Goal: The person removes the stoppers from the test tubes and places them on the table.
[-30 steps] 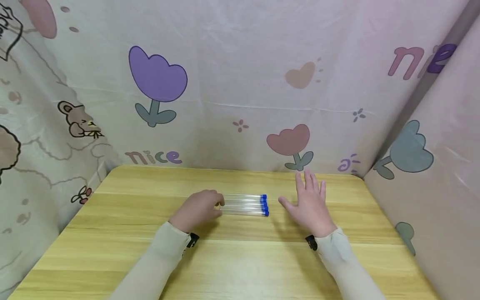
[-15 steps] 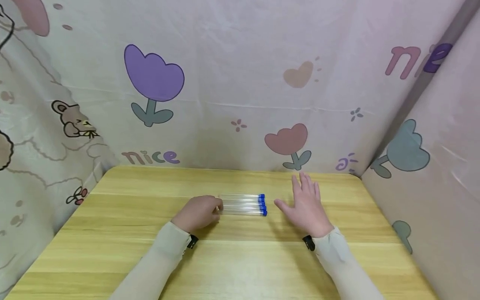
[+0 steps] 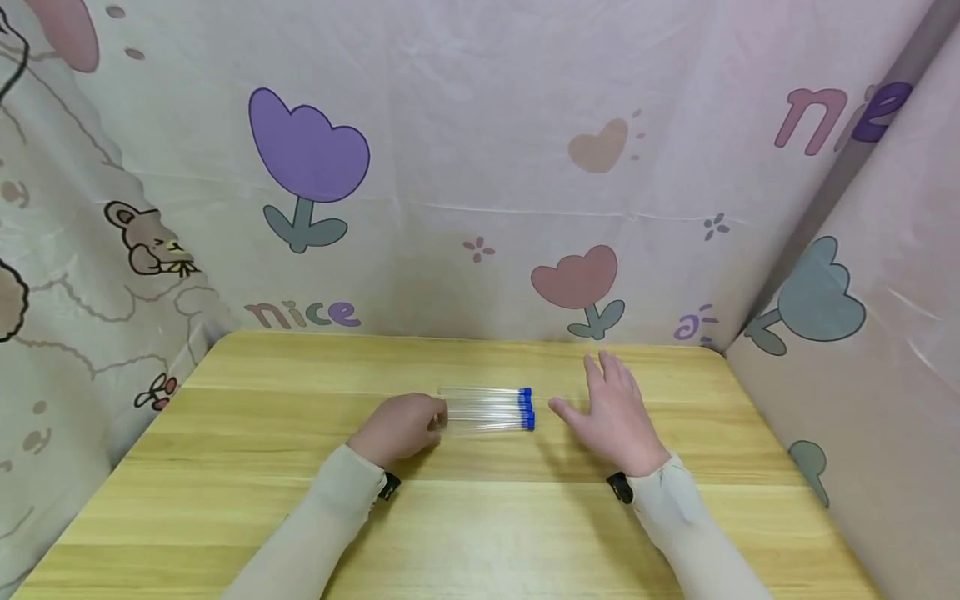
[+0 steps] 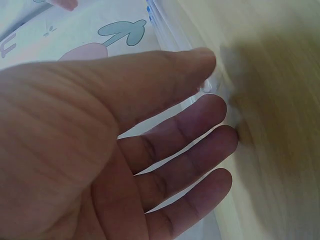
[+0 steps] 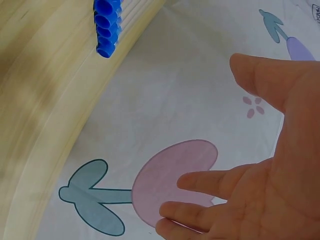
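Observation:
Several clear test tubes with blue caps (image 3: 491, 410) lie side by side on the wooden table, caps toward the right. At their uncapped ends is my left hand (image 3: 401, 427); its thumb and index finger pinch the rounded end (image 4: 207, 88) of a tube, partly hidden between them. The other fingers of the left hand are loosely bent, close to the table. To the right of the caps my right hand (image 3: 618, 421) hovers with spread fingers, touching nothing. Its wrist view shows the blue caps (image 5: 106, 27) at upper left, apart from the hand.
The light wooden table (image 3: 465, 533) reaches a patterned cloth backdrop (image 3: 450, 167) at the back. More cloth (image 3: 885, 375) hangs at the right side, and the left side is covered too. Both wrists wear black straps.
My left hand has lowered slightly and its fingertips have closed in at the tube ends. The nearest tube has tilted a little, its cap drawing closer to the others. The right hand stays nearly still.

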`<state>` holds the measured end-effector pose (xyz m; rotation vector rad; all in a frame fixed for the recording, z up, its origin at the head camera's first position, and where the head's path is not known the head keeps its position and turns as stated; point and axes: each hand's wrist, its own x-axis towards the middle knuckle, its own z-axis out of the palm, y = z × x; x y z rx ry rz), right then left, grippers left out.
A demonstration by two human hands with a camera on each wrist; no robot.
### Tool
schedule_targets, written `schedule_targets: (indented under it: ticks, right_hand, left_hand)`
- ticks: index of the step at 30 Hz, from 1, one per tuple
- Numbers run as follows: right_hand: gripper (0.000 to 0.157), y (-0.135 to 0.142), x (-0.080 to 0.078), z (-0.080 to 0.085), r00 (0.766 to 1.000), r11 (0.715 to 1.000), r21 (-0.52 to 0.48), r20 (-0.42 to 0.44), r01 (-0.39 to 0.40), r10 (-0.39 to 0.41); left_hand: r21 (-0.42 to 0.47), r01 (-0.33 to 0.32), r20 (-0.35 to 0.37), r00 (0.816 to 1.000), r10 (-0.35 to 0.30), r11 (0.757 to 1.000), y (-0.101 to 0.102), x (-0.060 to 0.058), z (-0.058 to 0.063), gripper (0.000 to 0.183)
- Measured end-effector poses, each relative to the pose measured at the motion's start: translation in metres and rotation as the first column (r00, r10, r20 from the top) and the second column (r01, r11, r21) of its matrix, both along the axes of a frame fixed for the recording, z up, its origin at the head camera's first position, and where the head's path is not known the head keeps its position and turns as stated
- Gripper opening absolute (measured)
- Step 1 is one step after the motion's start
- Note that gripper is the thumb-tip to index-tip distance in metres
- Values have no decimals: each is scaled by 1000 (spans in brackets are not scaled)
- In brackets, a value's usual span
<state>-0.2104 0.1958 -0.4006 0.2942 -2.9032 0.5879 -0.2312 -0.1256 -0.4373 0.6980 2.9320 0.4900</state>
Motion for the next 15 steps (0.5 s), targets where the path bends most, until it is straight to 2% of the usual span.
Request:
schedule_targets:
  ticks: [7,11,15]
  right_hand:
    - [88,2,2,3,1000,1000,18,5,-21,21]
    - [81,2,1,4,999,999,22,-2,-42,42]
    - [69,0,2,4,995,995,3,7,-102,102]
  left_hand:
    - [3,20,-8,1000,-20,1000,2,0,-4,27]
    - [-8,34,-2,999,-34,999,4,4,-3,26]
    - [9,29,9,1000,-29,1000,6,11,6,22]
